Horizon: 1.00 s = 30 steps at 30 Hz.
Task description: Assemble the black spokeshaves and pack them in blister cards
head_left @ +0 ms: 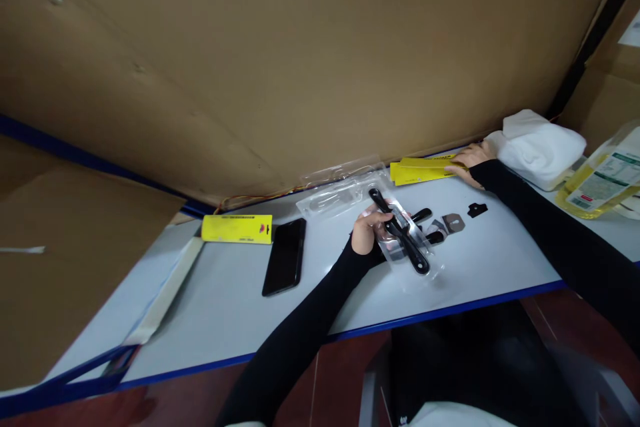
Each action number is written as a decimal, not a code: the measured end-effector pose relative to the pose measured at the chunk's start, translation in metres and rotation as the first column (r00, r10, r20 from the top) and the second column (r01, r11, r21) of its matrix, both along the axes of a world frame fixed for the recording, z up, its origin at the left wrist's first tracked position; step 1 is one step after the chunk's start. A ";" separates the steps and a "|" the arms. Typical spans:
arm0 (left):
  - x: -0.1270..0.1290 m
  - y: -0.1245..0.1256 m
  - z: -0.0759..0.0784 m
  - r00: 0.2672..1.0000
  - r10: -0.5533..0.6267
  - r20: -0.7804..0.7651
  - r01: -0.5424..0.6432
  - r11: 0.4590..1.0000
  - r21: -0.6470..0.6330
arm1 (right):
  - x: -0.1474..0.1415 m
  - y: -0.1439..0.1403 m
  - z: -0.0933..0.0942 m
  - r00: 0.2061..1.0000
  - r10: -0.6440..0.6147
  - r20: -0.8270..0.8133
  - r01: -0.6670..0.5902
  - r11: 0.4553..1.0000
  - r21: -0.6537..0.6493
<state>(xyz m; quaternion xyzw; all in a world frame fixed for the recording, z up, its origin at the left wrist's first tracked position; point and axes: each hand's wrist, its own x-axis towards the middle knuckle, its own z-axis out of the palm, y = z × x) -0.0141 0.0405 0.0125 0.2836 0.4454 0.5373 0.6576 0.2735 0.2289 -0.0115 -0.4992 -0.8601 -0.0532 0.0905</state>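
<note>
My left hand (367, 230) is closed on a clear plastic blister pack (400, 273), its thumb over a long black handle (416, 257) that lies in the pack. My right hand (470, 159) reaches to the back of the table, its fingers closed on the end of the yellow cards (423, 171). Beyond the pack, on the table, lie more black handles (436, 237), flat metal blades (454, 223) and a small black piece (477, 209). More clear blister packs (340, 195) lie behind my left hand.
On the white table (220, 307), a black phone (285, 257) lies left of my left arm, beside another yellow card (237, 229). A white cloth bundle (537, 143) and a bottle of yellow liquid (603, 177) stand at the right. A cardboard wall (300, 67) rises behind.
</note>
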 end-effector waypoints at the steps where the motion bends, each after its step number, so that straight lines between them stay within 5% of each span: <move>1: 0.000 0.000 0.000 1.000 -0.007 -0.014 0.007 1.000 -0.002 | 0.000 -0.001 0.003 0.999 0.013 0.033 -0.013 1.000 0.013; 8: 0.003 0.006 -0.003 0.989 0.143 -0.036 -0.141 0.988 0.066 | 0.004 -0.004 0.014 0.997 0.026 0.078 -0.037 0.989 0.141; 14: 0.004 0.011 -0.003 0.976 0.218 -0.016 -0.215 0.968 0.127 | 0.004 -0.015 0.020 0.984 0.088 -0.157 -0.045 0.964 0.262; 19: -0.004 0.014 0.002 0.981 0.192 -0.030 -0.186 0.973 0.137 | -0.007 -0.035 0.033 0.930 0.016 -0.367 0.070 0.973 0.221; 24: -0.014 0.007 0.013 0.985 -0.122 -0.125 0.127 0.991 0.034 | -0.009 -0.046 0.042 0.824 0.098 -0.557 -0.021 0.990 0.143; 27: -0.016 -0.006 0.024 0.880 -0.444 -0.170 0.443 0.895 -0.049 | -0.008 -0.055 0.048 0.751 0.041 -0.659 -0.092 0.995 -0.042; 30: -0.016 -0.019 0.034 0.738 -0.646 -0.195 0.641 0.762 -0.093 | -0.005 -0.064 0.055 0.695 0.070 -0.716 -0.231 0.964 -0.131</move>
